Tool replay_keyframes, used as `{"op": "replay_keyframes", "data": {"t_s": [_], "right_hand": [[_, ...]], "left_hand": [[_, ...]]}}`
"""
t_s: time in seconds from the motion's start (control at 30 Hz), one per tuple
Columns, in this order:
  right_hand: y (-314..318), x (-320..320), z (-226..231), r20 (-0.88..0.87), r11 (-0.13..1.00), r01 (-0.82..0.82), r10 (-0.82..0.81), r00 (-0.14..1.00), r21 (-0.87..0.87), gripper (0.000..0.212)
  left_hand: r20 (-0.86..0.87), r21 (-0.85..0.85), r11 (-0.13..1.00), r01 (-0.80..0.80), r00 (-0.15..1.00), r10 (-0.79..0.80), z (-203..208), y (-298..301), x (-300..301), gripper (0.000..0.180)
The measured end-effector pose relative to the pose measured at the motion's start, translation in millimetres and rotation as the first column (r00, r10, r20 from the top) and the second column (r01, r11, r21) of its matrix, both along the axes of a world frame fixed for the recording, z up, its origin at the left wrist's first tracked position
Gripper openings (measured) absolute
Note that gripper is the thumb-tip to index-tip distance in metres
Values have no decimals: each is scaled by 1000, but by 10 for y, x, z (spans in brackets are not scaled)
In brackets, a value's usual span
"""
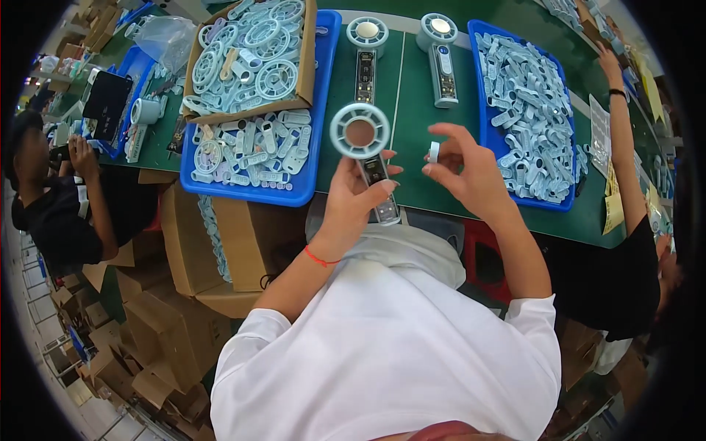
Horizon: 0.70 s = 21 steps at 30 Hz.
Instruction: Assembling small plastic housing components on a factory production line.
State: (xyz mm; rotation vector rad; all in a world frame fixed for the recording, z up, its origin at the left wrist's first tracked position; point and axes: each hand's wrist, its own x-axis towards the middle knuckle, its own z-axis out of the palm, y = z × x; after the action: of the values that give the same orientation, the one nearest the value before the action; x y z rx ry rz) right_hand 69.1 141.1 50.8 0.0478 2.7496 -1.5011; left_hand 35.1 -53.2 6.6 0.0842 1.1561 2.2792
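My left hand is closed around the handle of a pale blue handheld fan. Its round ringed head points away from me, and the handle front is uncovered, with dark electronics showing. To the right, my right hand pinches a small pale blue part with a white edge between thumb and fingers, apart from the fan. Beyond my hands lie a second fan, its handle also uncovered, and a third fan, which has a front cover with an oval button panel.
A blue tray of small pale blue covers sits at right. At left, another blue tray holds loose parts and a cardboard box of fan rings. Co-workers are on both sides; one arm reaches along the right. Cartons stand lower left.
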Motion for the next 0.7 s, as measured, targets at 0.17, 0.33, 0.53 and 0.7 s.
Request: {"op": "replay_keyframes", "data": {"t_s": [0.17,0.33,0.53,0.7], "right_hand": [[-197,81,29,67,839,162,-149,987,-519,29],[-206,143,-4,34,925,197,-197,980,-325,35],[-201,125,-53,-37,968,223,-228,973,-114,37],[-175,134,-27,-28,959,249,-256,966,-138,33]], "left_hand": [[-48,3,996,95,994,-94,-35,189,-67,68],[-234,-24,997,72,969,-76,-97,316,-92,77],[-240,-143,987,74,965,-107,-154,375,-86,87],[-292,-276,959,68,944,-151,-139,369,-102,91]]}}
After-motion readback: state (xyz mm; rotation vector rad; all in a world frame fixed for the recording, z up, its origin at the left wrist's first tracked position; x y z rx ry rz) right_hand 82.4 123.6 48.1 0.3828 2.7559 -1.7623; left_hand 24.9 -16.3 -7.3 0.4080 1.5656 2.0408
